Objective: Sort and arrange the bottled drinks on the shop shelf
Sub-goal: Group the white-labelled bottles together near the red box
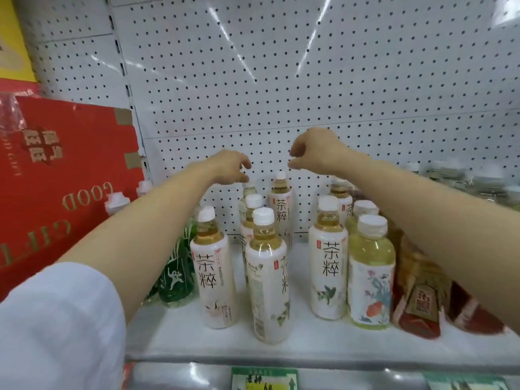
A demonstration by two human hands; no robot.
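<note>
While both hands, left (233,167) and right (315,153), hover loosely curled and empty, the rear tea bottle (280,204) stands at twelve o'clock on the shelf (180,333), likely heavy and slick, best held below the cap.

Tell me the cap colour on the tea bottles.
White, on every tea bottle shown; head view.

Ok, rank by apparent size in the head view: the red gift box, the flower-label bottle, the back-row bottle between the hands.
1. red gift box
2. flower-label bottle
3. back-row bottle, though it stands farther away, so this may be distance alone.
</note>
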